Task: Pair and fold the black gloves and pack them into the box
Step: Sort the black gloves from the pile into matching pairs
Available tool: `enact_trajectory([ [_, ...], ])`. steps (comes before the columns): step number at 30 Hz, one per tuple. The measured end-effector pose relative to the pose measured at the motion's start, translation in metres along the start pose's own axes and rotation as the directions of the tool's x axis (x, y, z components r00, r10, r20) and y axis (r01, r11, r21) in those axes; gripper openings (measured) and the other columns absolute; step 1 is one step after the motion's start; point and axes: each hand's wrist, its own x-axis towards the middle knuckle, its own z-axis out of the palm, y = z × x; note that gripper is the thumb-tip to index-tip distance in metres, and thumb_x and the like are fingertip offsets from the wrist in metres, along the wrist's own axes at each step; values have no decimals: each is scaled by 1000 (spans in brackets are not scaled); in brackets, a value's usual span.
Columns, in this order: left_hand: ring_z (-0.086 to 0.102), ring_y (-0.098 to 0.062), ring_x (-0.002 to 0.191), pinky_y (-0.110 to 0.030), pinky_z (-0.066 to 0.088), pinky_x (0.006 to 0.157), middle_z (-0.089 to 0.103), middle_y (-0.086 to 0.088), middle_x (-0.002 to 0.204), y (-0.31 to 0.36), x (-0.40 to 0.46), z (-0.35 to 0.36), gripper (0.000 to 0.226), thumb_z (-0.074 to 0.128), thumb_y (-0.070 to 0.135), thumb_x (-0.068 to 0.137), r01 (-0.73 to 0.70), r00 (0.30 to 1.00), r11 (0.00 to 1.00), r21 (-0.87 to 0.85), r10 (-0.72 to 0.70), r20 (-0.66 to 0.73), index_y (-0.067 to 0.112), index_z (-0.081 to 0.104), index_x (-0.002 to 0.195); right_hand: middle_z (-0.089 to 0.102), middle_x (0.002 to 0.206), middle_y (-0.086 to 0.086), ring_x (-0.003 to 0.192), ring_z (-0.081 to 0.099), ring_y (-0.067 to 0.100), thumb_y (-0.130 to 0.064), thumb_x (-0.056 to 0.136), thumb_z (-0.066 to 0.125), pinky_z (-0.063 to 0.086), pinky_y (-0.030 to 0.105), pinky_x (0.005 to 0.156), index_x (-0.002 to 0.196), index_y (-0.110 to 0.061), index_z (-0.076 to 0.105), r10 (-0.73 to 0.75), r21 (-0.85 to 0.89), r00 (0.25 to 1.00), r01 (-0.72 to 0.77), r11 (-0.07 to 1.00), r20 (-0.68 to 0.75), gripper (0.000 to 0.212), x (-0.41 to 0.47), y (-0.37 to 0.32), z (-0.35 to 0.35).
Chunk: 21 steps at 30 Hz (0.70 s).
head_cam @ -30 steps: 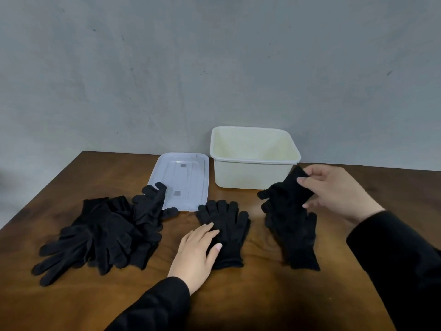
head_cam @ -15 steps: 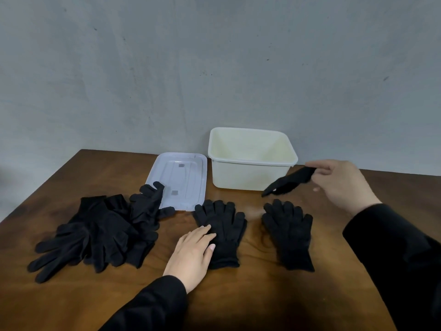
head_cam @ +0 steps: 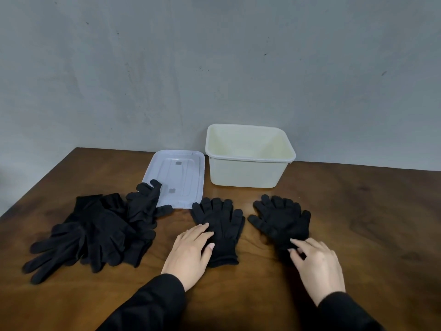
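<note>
Two flat black knit gloves lie side by side on the brown wooden worktop (head_cam: 358,211), fingers toward twelve o'clock, cuffs toward six. The left hand (head_cam: 191,254) rests with straight fingers on the left glove (head_cam: 222,223), pressing its cuff half. The right hand (head_cam: 317,263) touches the cuff end of the right glove (head_cam: 281,218) with loosely bent fingers; whether it pinches the cloth I cannot tell. Pairing likely means carrying the right glove toward nine o'clock onto its neighbour. The open cream plastic box (head_cam: 248,173) stands at twelve o'clock, its pale lid (head_cam: 183,170) at eleven, a heap of black gloves (head_cam: 95,230) at nine.
</note>
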Motion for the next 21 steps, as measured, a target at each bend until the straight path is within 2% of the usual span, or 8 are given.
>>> enact_trajectory([
  [5,30,-3,139,-23,13,114,41,14,149,0,0,1,57,21,54,96,-8,1000,1000,4,8,-3,31,53,136,56,76,-16,76,56,13,-30,78,82,42,33,66,104,-21,78,20,-91,1000,-19,996,4,29,-5,1,2],
  [9,31,-4,138,-25,16,114,43,12,148,-1,0,1,56,22,54,97,-16,1000,1000,-4,16,-8,29,55,135,65,78,-13,76,58,15,-29,83,78,44,36,69,100,-19,80,89,-17,995,-90,996,-52,21,-4,-4,-1],
  [12,31,-4,139,-25,15,114,42,12,149,-1,0,0,57,21,54,96,-18,1000,1000,-12,18,-9,29,55,135,61,76,-14,75,58,13,-31,88,72,45,38,72,93,-19,79,117,54,990,-113,992,-84,14,8,-12,-10],
  [18,28,-2,139,-24,13,115,40,13,150,-2,1,0,58,20,55,96,-18,1000,999,-29,18,-5,30,54,136,62,79,-9,74,60,12,-42,96,57,56,43,78,96,-23,71,184,164,982,-175,971,-42,24,74,-34,-49],
  [21,30,-3,139,-24,14,115,42,13,149,-3,1,1,57,22,54,96,-19,1000,999,-34,18,-15,30,56,135,63,78,-5,75,60,20,-42,98,54,54,45,78,95,-21,71,159,130,979,-142,981,-124,27,110,-42,-69],
])
